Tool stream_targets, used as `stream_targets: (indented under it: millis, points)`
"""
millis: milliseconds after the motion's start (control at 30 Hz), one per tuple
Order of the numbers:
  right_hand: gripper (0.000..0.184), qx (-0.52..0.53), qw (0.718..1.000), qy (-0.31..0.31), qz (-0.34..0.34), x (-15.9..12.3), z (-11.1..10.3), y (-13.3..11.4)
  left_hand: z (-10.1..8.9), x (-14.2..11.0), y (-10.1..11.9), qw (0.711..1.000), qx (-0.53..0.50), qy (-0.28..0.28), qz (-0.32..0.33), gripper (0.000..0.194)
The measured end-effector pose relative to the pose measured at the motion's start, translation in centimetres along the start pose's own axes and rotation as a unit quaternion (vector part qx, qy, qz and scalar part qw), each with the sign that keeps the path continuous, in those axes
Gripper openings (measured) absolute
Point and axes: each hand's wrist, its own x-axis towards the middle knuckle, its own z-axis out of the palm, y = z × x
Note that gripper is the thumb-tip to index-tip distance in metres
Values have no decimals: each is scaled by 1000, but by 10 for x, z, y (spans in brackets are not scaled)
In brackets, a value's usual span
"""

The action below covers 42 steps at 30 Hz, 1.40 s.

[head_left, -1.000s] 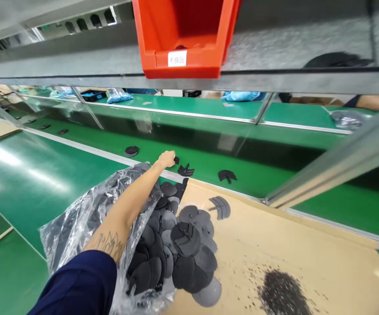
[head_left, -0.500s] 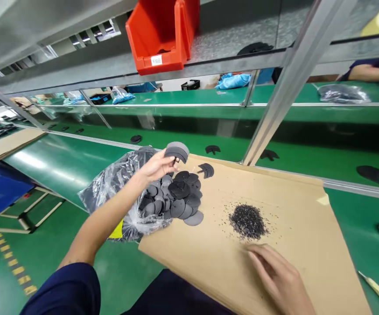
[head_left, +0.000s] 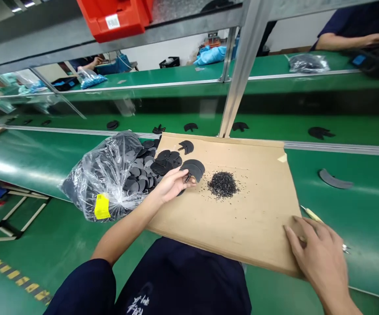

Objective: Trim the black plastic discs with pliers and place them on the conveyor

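My left hand (head_left: 173,184) pinches a dark fan-shaped plastic part (head_left: 193,168) with a curved outer edge and a thin stem. Beneath and behind it, a pile of dark round discs (head_left: 140,173) spills from a clear plastic bag (head_left: 100,175) with a yellow label. At the cardboard's right edge, my right hand (head_left: 321,249) is open, its fingers bent and apart. It lies over a slim tool with a pale yellow handle (head_left: 313,215), partly hidden by the hand. Another fan-shaped part (head_left: 187,147) rests on the cardboard (head_left: 255,236).
A heap of tiny black bits (head_left: 222,184) lies mid-cardboard. A grey curved strip (head_left: 335,180) is on the green bench (head_left: 366,210). A metal post (head_left: 238,74) and a shelf with a red bin (head_left: 117,19) stand in front. Co-workers sit beyond.
My right hand has moved right, from near the black bits to the tool. My left hand has brought the fan-shaped part nearer the heap. The camera view has shifted.
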Motion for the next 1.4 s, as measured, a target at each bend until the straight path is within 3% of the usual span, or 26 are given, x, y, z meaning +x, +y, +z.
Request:
stream_targets:
  millis: [200,433,533,600,667,767,867,967,1100,1233,1300,1400]
  points:
    - [46,62,997,-29,-21,1,-2,8,1,1,-18,999,34,-4,-12,35]
    - [57,50,995,-20,81,2,-22,3,-4,4,-25,998,65,-18,8,41]
    - [54,150,983,-18,102,17,-27,-17,-1,4,-30,995,91,-34,5,44]
    - [51,286,951,-81,87,36,-25,-44,4,2,-35,990,123,-69,2,43]
    - [53,428,883,-184,51,60,-20,-79,9,0,-39,979,173,-112,13,40]
    - [58,523,804,-284,3,95,-10,-132,13,-4,-37,949,279,-131,65,29]
    - [55,547,780,-303,-20,116,1,-163,10,-12,-22,900,399,-127,125,16]
    - [51,562,765,-315,-16,124,12,-169,-4,-16,0,858,479,-111,147,18]
    - [53,596,746,-296,39,127,22,-160,-38,-3,27,809,556,-28,190,14]
    - [57,619,726,-285,92,127,29,-153,-62,24,45,737,657,-65,147,25]
    - [58,641,702,-287,120,126,31,-152,-66,36,50,724,675,-82,116,31]
    - [63,668,672,-282,151,123,32,-153,-61,45,59,727,674,-89,100,24]
